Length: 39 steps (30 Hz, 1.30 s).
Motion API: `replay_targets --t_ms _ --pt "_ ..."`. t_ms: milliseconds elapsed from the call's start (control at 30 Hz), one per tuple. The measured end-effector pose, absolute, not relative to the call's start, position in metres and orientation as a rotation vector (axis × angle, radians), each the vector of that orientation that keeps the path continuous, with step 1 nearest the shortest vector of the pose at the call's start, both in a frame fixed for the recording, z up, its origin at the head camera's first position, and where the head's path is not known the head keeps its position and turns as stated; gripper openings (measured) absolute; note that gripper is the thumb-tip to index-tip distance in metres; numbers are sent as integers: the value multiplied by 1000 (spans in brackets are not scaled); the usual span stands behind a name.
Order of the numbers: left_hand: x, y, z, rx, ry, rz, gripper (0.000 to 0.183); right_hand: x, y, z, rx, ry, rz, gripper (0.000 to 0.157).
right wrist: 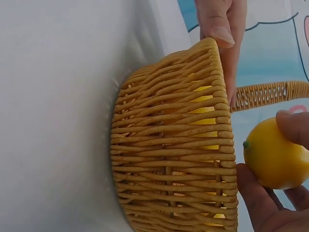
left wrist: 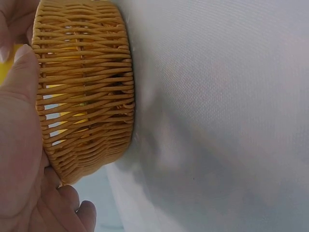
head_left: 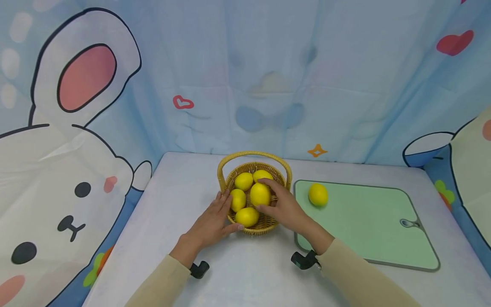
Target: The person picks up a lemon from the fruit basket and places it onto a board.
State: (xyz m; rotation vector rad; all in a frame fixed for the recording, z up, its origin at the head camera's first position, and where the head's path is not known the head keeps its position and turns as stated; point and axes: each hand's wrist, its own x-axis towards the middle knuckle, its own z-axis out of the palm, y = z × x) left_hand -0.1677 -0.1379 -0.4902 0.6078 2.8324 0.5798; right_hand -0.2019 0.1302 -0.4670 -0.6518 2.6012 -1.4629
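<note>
one lemon (head_left: 260, 195) is pinched by the right hand (head_left: 288, 207), between thumb and fingers, just above the basket (head_left: 258, 231). the basket's rim is touched by the left hand (head_left: 210, 222), its fingers nearly straight, its thumb spread apart. four more lemons (head_left: 247, 217) are seen in the basket. another lemon (head_left: 318, 195) is set on the board (head_left: 368, 226) beside it.

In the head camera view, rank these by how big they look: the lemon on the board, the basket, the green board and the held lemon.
1. Green board
2. Basket
3. Lemon on the board and held lemon: too alike to rank.
</note>
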Motion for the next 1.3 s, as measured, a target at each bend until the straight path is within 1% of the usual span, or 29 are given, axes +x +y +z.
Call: replay_targets --t_ms 200,500,700,1033,1133,1300 --pt "-168 -138 -490 619 2836 577 101 -192 139 -465 -692 2615 -1471 71" --pt "-169 -137 -489 625 2839 586 102 -181 164 -458 -714 2556 -1569 73" --pt "-169 -138 -492 648 2838 578 102 -174 178 -456 -707 2627 -1545 71" --pt "-168 -138 -492 641 2846 586 102 -168 206 -452 -763 2779 -1556 74" --pt "-168 -138 -491 639 2847 592 101 -171 220 -452 -713 2838 -1568 77" --pt "-168 -138 -491 644 2851 590 101 -181 251 -451 -508 2895 -1581 79"
